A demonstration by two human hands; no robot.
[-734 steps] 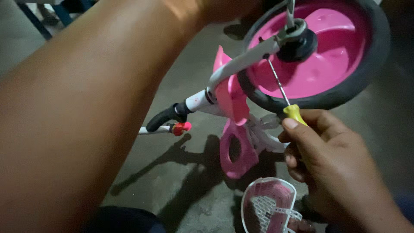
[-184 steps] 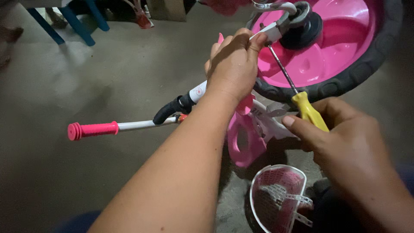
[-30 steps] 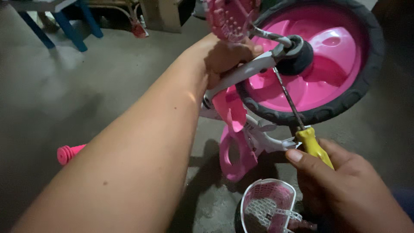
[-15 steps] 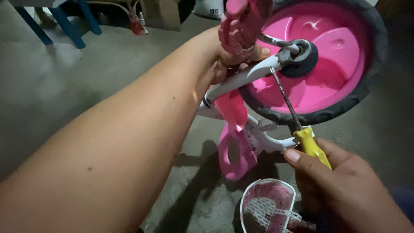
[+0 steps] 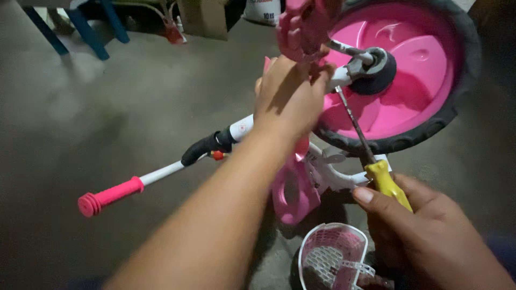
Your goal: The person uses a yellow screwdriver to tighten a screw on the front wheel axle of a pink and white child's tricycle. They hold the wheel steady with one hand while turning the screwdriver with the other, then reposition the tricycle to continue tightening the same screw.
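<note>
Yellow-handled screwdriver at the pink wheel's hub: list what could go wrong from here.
1. The yellow-handled screwdriver meets the grey hub fitting at a slant, so its thin shaft may slip off.
2. The left hand grips right beside the tip, so a slip might jab its fingers.
3. The right hand holds only the handle's end, which likely limits control.

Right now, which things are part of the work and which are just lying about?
In use: yellow-handled screwdriver in right hand; pink wheel with black tyre; pink pedal by left hand.
Lying about: white mesh basket; blue chair legs; brown cardboard box.
</note>
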